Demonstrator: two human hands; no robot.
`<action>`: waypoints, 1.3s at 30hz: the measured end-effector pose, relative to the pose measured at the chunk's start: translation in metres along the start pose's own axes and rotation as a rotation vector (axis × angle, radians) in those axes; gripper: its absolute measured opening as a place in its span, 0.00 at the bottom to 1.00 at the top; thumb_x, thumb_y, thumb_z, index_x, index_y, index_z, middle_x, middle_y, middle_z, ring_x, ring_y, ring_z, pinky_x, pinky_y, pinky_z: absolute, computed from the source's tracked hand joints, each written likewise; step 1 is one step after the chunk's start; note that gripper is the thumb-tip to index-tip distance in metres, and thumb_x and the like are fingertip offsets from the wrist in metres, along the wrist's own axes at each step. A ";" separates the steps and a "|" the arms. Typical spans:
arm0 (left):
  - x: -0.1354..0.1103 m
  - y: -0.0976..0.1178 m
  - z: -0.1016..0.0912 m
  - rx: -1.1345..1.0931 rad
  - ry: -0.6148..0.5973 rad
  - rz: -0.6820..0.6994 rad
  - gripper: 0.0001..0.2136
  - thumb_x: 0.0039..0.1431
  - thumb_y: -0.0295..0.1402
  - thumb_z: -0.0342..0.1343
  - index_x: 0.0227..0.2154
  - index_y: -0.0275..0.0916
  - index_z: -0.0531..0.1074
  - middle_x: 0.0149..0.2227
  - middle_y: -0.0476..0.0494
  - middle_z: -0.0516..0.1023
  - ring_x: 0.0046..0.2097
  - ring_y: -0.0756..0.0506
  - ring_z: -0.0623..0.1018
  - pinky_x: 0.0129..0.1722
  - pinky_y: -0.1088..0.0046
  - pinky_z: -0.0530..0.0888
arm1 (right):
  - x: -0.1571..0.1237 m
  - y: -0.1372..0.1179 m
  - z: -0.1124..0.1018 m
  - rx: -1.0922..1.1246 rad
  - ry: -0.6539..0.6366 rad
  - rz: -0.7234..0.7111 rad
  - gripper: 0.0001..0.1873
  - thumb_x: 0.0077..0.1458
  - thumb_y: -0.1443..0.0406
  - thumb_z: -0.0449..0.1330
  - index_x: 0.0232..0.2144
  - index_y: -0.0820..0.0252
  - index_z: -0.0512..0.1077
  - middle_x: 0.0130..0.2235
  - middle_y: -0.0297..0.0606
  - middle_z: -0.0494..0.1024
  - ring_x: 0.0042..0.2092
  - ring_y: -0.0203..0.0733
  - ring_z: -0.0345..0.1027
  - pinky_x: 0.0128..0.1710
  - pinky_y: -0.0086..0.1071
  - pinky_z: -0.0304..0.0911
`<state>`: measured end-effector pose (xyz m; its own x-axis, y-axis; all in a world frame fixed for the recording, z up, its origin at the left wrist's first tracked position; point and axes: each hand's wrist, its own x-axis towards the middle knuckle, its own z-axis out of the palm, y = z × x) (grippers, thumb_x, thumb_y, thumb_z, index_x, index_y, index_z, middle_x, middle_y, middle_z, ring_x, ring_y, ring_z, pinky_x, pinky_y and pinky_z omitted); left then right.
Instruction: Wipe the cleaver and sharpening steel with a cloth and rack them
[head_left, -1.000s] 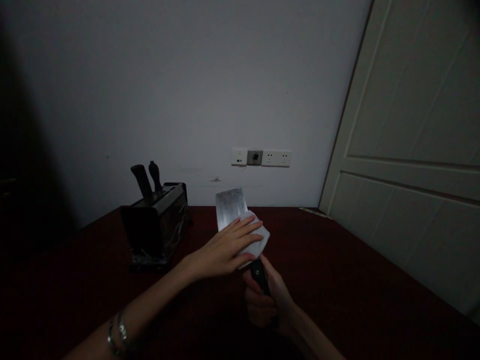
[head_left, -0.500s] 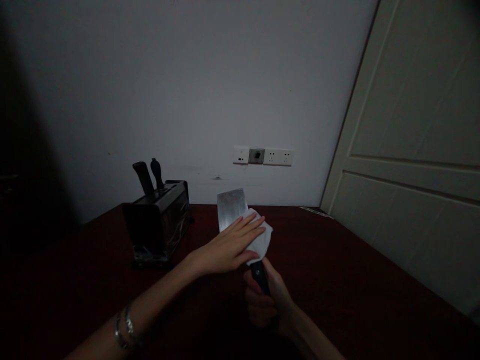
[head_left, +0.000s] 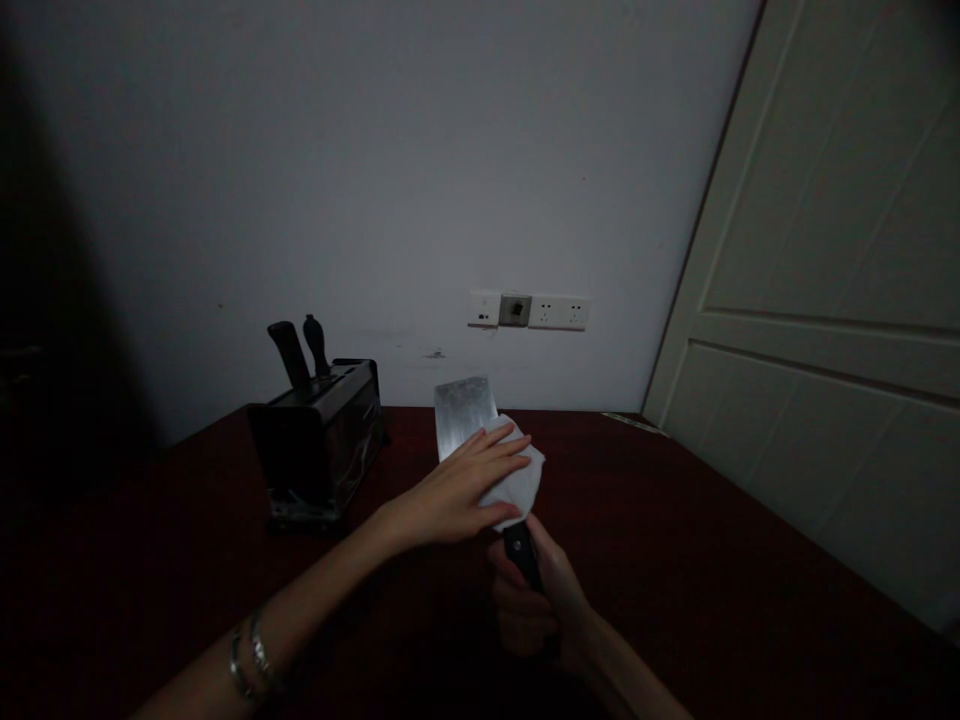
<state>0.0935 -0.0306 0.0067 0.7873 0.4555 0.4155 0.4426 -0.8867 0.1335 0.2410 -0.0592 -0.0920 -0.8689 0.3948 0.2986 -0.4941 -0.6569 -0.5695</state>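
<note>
A cleaver (head_left: 463,412) with a broad grey metal blade points up and slightly left in front of me. My right hand (head_left: 536,600) is closed around its black handle (head_left: 523,555). A white tissue or cloth (head_left: 525,485) lies against the blade's lower part, near the handle. My left hand (head_left: 465,490) rests flat on that white piece, fingers stretched out and a little apart, pressing it to the blade. Part of the blade is hidden behind the white piece and my left hand.
On the left of the dark red table (head_left: 637,520) stands a black and silver knife block (head_left: 322,440), with two black handles (head_left: 289,352) sticking up. Sockets and a switch (head_left: 529,310) sit on the wall behind. A pale panelled door (head_left: 810,300) borders the right side.
Hardly anything differs: both hands, the cleaver and the white piece keep their places. The camera view has shifted very slightly.
</note>
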 end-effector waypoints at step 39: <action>-0.003 0.004 -0.011 0.122 0.007 0.047 0.22 0.58 0.37 0.52 0.55 0.41 0.59 0.63 0.43 0.49 0.64 0.43 0.43 0.61 0.56 0.48 | -0.005 0.000 0.015 -0.161 0.360 0.054 0.11 0.39 0.68 0.59 0.22 0.55 0.58 0.06 0.17 0.55 0.08 0.25 0.33 0.07 0.19 0.38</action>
<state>0.0880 -0.0360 0.0155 0.8053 0.4131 0.4253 0.4548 -0.8906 0.0040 0.2448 -0.0709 -0.0823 -0.8137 0.5813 -0.0058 -0.4126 -0.5845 -0.6986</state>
